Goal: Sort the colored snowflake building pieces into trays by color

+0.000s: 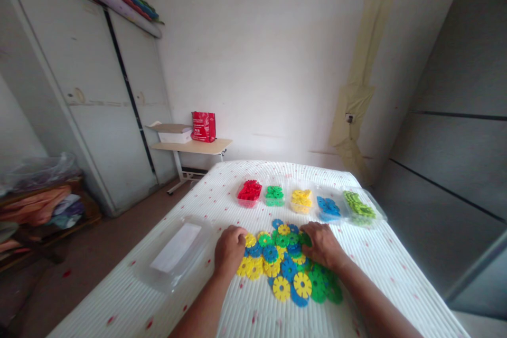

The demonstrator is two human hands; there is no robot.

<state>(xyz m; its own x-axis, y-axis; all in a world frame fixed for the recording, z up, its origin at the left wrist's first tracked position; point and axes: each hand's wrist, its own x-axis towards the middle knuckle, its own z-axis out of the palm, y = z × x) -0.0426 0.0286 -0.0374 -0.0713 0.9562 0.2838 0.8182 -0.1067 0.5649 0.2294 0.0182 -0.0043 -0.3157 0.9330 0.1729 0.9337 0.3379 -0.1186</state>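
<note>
A loose heap of toothed plastic disc pieces [288, 269] in yellow, blue and green lies on the table in front of me. My left hand [229, 251] is at the heap's left edge, its fingers curled together beside a yellow disc [250, 240]; what is in the fingers, if anything, is hidden. At the upper right side of the heap rests my right hand [322, 243], thumb and fingers apart around a green disc [304, 239]. Larger green discs [319, 284] lie below that wrist.
Clear tubs hold red pieces [249, 191], green pieces [274, 195], yellow pieces [301, 199], blue pieces [328, 207] and light green pieces [359, 206] in a row behind the heap. A clear plastic lid [176, 253] with a white label lies left. A side table [198, 146] bears a red bag [204, 127].
</note>
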